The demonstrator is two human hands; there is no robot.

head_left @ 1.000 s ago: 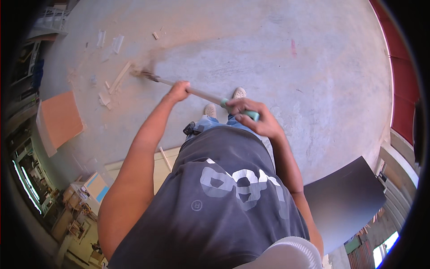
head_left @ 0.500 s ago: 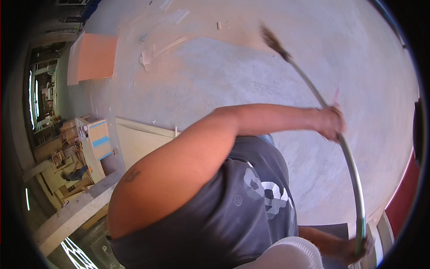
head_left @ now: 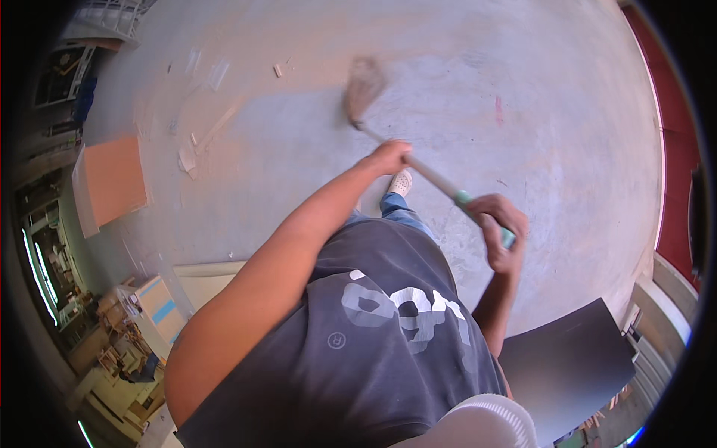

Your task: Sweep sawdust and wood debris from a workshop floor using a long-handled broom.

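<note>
A broom [head_left: 433, 175] runs slantwise in front of me, from its grip end near my right side to its bristles out ahead on the left. My left hand [head_left: 390, 157] is closed around the lower shaft, not far above the bristles. Up at the green grip end, my right hand [head_left: 505, 228] wraps the handle. The brown bristle head [head_left: 364, 93] is smeared by motion, low over the grey floor [head_left: 299, 149]; I cannot tell whether it touches. Tan dust lies on the floor around and beyond it.
Thin scraps [head_left: 202, 138] and a small offcut [head_left: 278, 70] lie ahead on the left. An orange-brown board [head_left: 114, 179] stands at far left, near stacked wooden pieces [head_left: 153, 306]. A dark panel [head_left: 571, 358] is close on my right. My shoe [head_left: 400, 183] shows below the shaft.
The broom has swung inward to the left and its bristles have dropped toward the floor. Both hands have come closer together, the right one rising with the grip end. My view has turned right.
</note>
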